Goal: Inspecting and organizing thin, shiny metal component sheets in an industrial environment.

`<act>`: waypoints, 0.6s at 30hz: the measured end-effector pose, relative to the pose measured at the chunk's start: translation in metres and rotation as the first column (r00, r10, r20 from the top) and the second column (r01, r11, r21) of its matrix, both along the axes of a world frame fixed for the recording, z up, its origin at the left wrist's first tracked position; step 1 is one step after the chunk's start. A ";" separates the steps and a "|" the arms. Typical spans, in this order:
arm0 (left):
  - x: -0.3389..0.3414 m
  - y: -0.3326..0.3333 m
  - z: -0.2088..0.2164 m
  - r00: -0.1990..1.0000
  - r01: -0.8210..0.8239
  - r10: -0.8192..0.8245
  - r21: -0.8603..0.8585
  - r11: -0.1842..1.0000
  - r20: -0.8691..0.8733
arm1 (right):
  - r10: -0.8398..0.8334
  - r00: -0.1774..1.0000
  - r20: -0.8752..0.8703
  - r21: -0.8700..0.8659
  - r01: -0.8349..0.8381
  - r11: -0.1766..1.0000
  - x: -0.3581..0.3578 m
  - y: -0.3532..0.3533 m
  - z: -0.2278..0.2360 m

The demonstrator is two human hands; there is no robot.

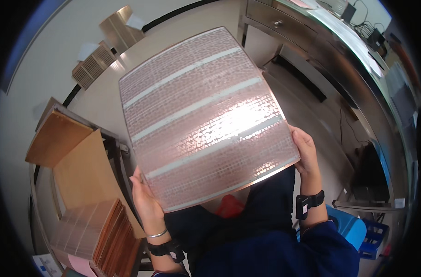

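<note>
A large copper-coloured circuit board panel [182, 101] is held up in front of me, tilted, with pale stripes across its fine grid pattern. Bright light glares off its right half. My left hand [146, 198] grips the panel's lower left edge, its fingers partly hidden behind it. At the lower right edge, my right hand [304, 147] is closed on the same panel, thumb toward the front and the other fingers mostly out of sight. Both wrists wear black straps. On my left, a thick stack of similar panels [88, 231] stands beside a tan board.
A rack with tan backing boards [81, 171] holds the stack at the left. Further panels [94, 64] lean against the far wall. To the right runs a metal desk with a drawer [282, 23], papers and cables on top. A blue stool [346, 226] and blue basket [374, 237] are at lower right.
</note>
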State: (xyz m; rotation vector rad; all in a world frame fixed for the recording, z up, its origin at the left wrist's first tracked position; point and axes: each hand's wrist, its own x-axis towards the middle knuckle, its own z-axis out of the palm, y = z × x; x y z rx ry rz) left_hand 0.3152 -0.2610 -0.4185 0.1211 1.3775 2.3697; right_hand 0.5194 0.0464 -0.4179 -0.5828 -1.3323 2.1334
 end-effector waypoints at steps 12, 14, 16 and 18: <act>0.002 0.003 0.003 0.998 -0.050 0.047 -0.094 0.994 -0.041 | 0.052 0.998 -0.031 -0.001 -0.052 0.999 0.003 -0.004 0.004; 0.003 0.004 0.004 0.998 -0.052 0.049 -0.100 0.994 -0.034 | 0.061 0.998 -0.032 0.007 -0.061 0.998 0.004 -0.003 0.004; 0.004 0.004 0.003 0.997 -0.054 0.048 -0.116 0.992 -0.059 | 0.078 0.997 -0.007 0.025 -0.078 0.997 0.005 -0.004 0.004; 0.004 0.002 -0.001 0.995 -0.059 0.048 -0.132 0.989 -0.087 | 0.073 0.997 0.022 0.061 -0.074 0.995 0.008 -0.005 0.003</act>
